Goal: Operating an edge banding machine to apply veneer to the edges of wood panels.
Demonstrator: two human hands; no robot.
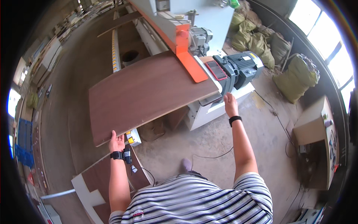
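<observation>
Left grip (117, 143): closed on the panel (149, 93), thumb against its near edge close to the left corner, the other fingers reaching below. Right grip (230, 103): fingers bent, beside the panel's right end; whether it holds or touches anything cannot be told. A black watch (117, 155) encircles the left wrist, a dark band (235, 119) the right.

The panel, brown and flat, lies between the two arms and the machine (201, 116), its right end resting on the latter and its left end extending over the floor (173, 147). An orange guard (191, 66) overlies its far right portion. Just beyond the right end, a red-rimmed phone (216, 70) lies next to a dark, finned motor (244, 67).

Periphery: at lower left, below the panel, brown boards (97, 177); at far left, a blue crate (25, 143) and, above it, stacked boards (48, 61). Beyond the panel, a strip with yellow marks (115, 52) runs away from the viewer. At upper right, greenish sacks (258, 43) stand near the wall; at right, a pale cabinet (315, 142).
</observation>
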